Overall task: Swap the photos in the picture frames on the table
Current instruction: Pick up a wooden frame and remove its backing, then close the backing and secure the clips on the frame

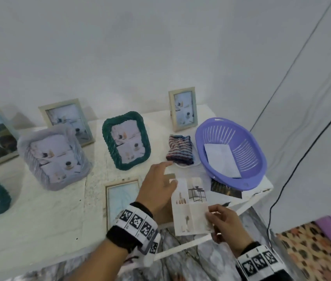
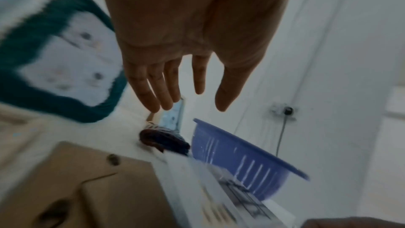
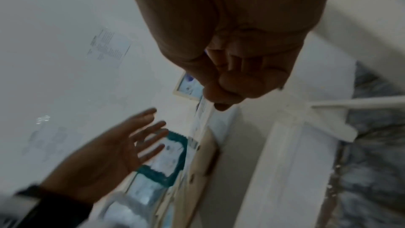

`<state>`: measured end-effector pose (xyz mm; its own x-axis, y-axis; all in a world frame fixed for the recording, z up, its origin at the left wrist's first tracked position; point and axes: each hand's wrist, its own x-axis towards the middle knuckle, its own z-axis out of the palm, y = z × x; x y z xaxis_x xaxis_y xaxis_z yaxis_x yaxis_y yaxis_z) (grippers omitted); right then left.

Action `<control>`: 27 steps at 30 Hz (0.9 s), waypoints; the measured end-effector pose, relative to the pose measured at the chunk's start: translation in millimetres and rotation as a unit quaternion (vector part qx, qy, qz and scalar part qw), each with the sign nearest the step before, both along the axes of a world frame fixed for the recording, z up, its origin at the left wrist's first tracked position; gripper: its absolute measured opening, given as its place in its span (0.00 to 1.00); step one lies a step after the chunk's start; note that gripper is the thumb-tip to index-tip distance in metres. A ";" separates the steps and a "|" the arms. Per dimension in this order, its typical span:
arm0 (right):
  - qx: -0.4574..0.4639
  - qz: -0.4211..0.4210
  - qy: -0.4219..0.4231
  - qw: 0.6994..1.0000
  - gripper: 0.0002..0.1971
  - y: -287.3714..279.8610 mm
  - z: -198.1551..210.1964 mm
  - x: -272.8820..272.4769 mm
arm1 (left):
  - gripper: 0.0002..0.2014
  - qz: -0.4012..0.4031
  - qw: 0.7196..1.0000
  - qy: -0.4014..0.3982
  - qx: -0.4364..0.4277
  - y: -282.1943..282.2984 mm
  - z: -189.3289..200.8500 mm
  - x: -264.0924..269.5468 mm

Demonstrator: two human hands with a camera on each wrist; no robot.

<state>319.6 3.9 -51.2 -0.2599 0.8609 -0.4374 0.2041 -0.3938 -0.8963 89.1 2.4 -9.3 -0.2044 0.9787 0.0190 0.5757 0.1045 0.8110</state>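
Evidently the swap was mid-way: the right hand [image 1: 224, 222] pinched a loose photo [image 1: 190, 207] above the table's [image 1: 39, 211] near edge, the left hand [image 1: 157, 186] hovered empty with fingers spread, and an emptied wooden frame [image 1: 120, 196] lay awaiting refilling.

Dim, soft light; blurred wrist views.

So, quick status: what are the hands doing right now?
Right hand pinches photo. Left hand open above backing board. Glass frame lies flat. Nothing blocking.
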 end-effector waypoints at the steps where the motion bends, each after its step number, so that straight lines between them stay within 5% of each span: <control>1: -0.016 -0.016 -0.002 1.000 0.05 -0.9 -2.7 10.7 | 0.28 -0.037 0.999 0.034 0.001 13.4 0.7 8.7; 5: -0.063 -0.080 -0.007 0.995 0.06 -5.0 -7.9 40.1 | 0.32 -0.140 0.972 0.179 -0.059 57.7 1.4 44.5; 9: -0.071 -0.107 -0.022 0.992 0.05 -7.4 -7.9 57.3 | 0.28 -0.153 0.953 0.252 -0.065 84.1 -1.3 63.0; 18: -0.029 -0.186 -0.065 0.980 0.03 26.6 -7.2 72.8 | 0.21 -0.149 0.982 0.112 0.043 107.1 7.5 56.0; 27: 0.056 -0.164 -0.216 0.961 0.09 79.0 -1.0 68.6 | 0.23 -0.139 0.982 0.125 0.035 95.5 -3.3 57.1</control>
